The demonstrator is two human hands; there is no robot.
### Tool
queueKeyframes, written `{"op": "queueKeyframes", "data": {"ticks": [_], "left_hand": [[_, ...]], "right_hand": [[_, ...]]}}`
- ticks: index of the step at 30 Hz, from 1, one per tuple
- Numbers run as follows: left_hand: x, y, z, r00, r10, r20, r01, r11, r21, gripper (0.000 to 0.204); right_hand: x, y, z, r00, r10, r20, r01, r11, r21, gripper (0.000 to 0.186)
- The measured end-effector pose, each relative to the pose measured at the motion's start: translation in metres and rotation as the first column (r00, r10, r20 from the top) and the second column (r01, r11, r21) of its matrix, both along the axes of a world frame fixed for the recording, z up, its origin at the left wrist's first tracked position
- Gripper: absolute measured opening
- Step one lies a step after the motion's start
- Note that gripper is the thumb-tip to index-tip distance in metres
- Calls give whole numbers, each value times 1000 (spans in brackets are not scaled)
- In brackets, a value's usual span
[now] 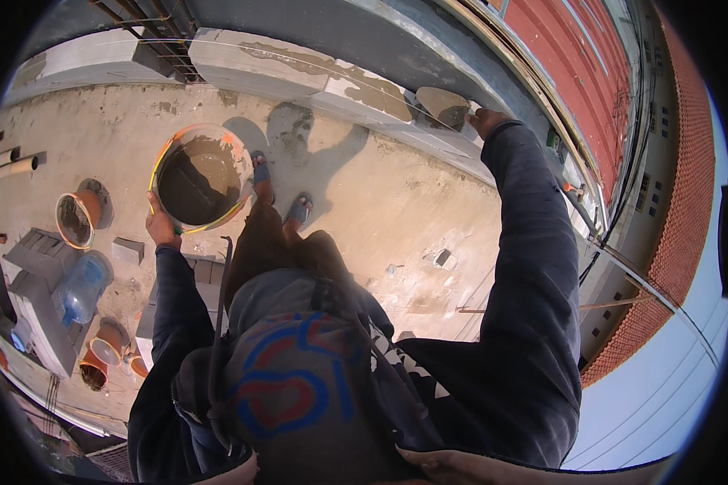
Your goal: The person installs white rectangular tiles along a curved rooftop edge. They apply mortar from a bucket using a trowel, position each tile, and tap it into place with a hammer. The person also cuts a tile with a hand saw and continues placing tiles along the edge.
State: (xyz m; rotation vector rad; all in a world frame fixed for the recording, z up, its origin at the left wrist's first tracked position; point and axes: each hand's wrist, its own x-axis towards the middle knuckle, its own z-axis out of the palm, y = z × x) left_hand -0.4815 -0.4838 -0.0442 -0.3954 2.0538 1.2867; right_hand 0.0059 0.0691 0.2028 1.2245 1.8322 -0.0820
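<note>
My left hand (162,222) grips the near left rim of a large orange bucket (241,152). Grey wet mortar (194,182) lies inside it, and the bucket is tilted so that its mouth faces me. Out to the right, my right hand (486,122) is closed around the handle end of a trowel (438,100); the handle itself is mostly hidden by the fingers. The trowel's broad, rounded blade is partly coated with mortar and is over the top of a low wall of pale blocks (251,58). Patches of mortar (380,101) cover the block tops left of the blade.
Rebar (166,44) rises through a gap in the wall. To the left are pipes (12,168), a smaller mortar bucket (95,208), stacked grey blocks (44,252), a blue water jug (85,287) and more orange buckets (109,339). My sandalled feet (299,210) stand on the concrete floor (396,218).
</note>
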Motion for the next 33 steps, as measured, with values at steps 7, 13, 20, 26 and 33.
{"op": "queueKeyframes", "data": {"ticks": [7, 13, 20, 26, 33], "left_hand": [[27, 0, 24, 999, -10, -46, 15, 994, 108, 72], [71, 12, 67, 964, -73, -255, 123, 974, 189, 58], [115, 19, 168, 932, -216, -291, 304, 904, 302, 52], [179, 22, 285, 722, -335, -606, 534, 826, 181, 46], [238, 41, 314, 522, -388, -759, 635, 771, 43, 47]], "right_hand": [[20, 16, 113, 964, 24, 266, -31, 999, 19, 71], [22, -114, 230, 979, 181, -90, -150, 949, 276, 42], [3, -308, 94, 761, 349, -547, -319, 935, 153, 36], [-18, -412, 35, 643, 445, -624, -368, 893, 258, 31], [-14, -463, -4, 520, 335, -786, -282, 936, 213, 23]]}}
